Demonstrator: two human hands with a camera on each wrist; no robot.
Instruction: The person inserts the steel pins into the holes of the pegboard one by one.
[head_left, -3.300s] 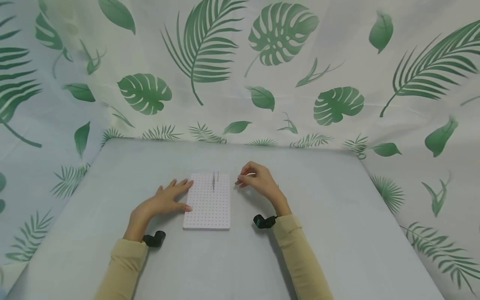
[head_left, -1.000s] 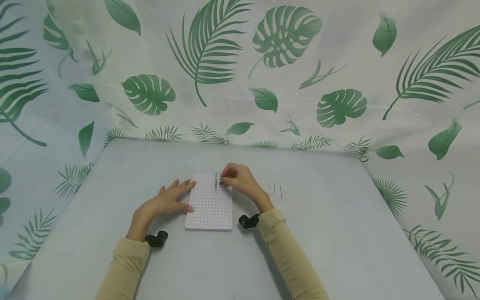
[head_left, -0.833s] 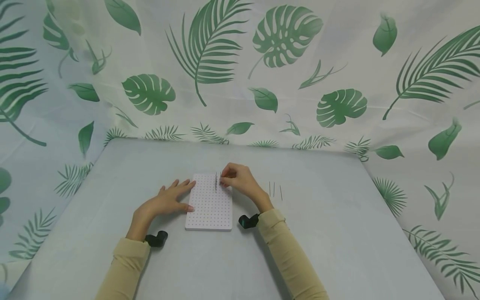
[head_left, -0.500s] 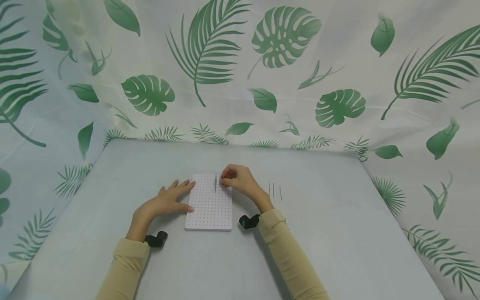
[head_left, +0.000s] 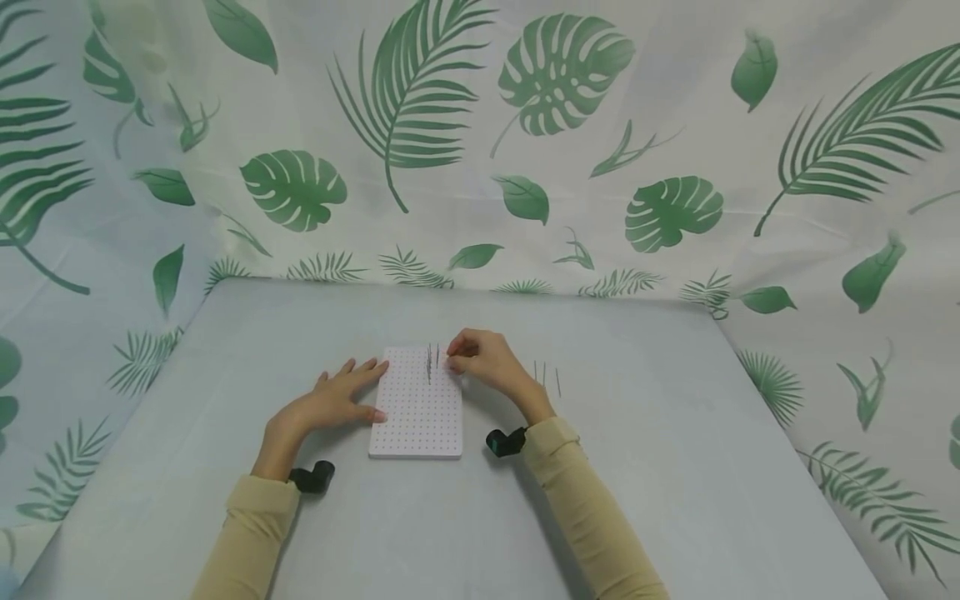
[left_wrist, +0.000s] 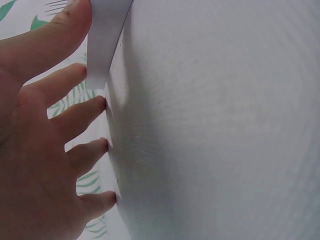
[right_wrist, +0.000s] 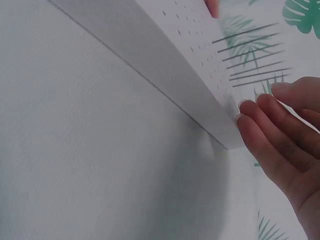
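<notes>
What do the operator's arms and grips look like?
Left sleeve and right sleeve: plain, khaki, wide cuffs. Left wrist device and right wrist device: small, black, rounded; the right shows a green patch. Left grip and right grip: ungloved. No cables visible.

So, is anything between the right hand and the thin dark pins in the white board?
Nothing visible is: only an open gap lies between the right hand and the pins. The left hand is at the other edge of the white board.
</notes>
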